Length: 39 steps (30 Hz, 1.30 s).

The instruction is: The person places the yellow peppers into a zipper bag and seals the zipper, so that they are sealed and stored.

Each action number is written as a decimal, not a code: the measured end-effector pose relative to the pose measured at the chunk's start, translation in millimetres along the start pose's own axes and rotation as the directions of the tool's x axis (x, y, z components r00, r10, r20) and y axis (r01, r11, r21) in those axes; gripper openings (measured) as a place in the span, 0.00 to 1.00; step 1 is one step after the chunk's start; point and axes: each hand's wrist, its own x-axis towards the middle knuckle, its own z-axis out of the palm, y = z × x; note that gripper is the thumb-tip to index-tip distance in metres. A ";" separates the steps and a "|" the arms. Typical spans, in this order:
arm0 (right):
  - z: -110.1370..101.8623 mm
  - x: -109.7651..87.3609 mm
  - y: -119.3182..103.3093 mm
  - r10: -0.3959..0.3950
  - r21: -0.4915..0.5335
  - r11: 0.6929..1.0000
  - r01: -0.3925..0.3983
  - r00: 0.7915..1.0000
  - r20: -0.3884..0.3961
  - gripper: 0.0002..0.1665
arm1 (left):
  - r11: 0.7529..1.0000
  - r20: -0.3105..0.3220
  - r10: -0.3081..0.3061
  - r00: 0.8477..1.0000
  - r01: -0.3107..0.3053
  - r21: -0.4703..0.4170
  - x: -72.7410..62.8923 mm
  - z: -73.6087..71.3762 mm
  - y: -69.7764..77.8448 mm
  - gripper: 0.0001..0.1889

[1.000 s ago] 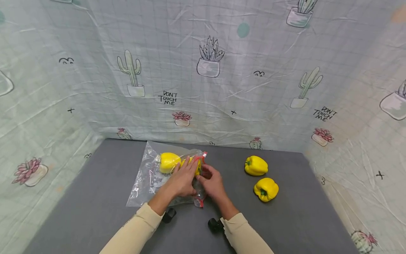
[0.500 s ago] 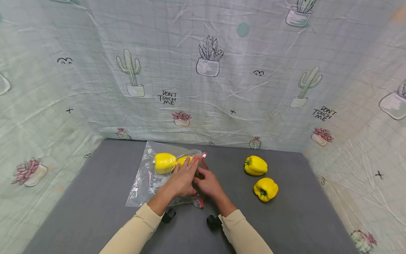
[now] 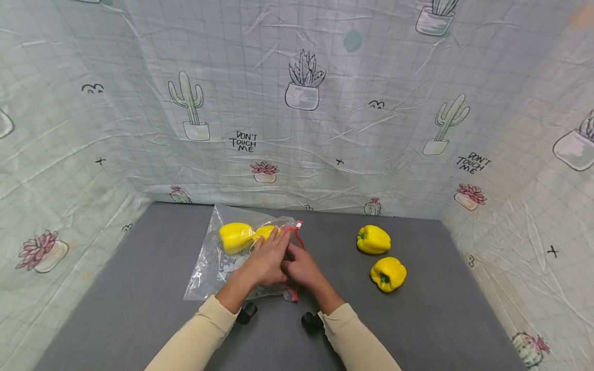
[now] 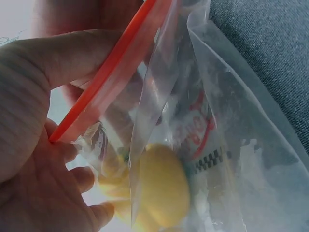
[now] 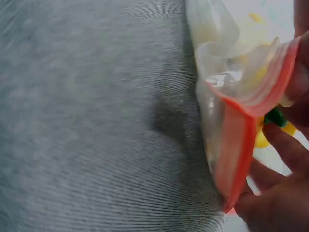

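On the grey tabletop lies a clear zip bag point(image 3: 204, 275) with a red edge at its mouth, facing right. Two yellow bell peppers point(image 3: 235, 238) show through the plastic. My left hand point(image 3: 264, 265) spreads over the mouth end; in the left wrist view its thumb and fingers hold the red zip edge point(image 4: 108, 70). The right hand point(image 3: 303, 268) reaches in at the mouth, its fingertips hidden from above by the left hand. In the right wrist view a fingertip touches the green stem point(image 5: 276, 117) of a pepper.
Two more yellow bell peppers, a farther one point(image 3: 374, 239) and a nearer one point(image 3: 389, 274), lie to the right of the bag. A cactus-print cloth point(image 3: 339, 139) surrounds the table point(image 3: 431, 319) at the back and sides.
The peppers in the bag have slid left, deeper inside. My right hand has moved left into the mouth, while the left hand stays in place. The loose peppers have not moved.
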 end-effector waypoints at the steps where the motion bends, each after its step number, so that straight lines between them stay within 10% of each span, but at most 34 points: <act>1: -0.2 0.2 0.4 -0.004 -0.027 1.000 0.005 1.000 0.029 0.34 | 1.000 0.001 0.004 1.000 -0.004 -0.002 0.0 -0.1 -0.3 0.59; 6: -1.9 -0.8 5.5 -0.009 -0.021 1.000 0.010 0.999 0.034 0.37 | 1.000 -0.002 0.003 1.000 -0.003 -0.010 1.8 -0.1 -2.3 0.59; 18: -25.9 -8.1 11.5 0.010 0.046 0.999 0.006 0.945 -0.328 0.12 | 0.999 0.009 -0.038 0.999 0.039 -0.009 5.9 0.1 -2.4 0.65; 39: -113.3 -47.0 24.0 0.191 0.159 0.979 -0.130 0.863 -0.468 0.14 | 0.999 0.017 -0.032 0.999 0.033 -0.036 5.0 2.9 -2.6 0.66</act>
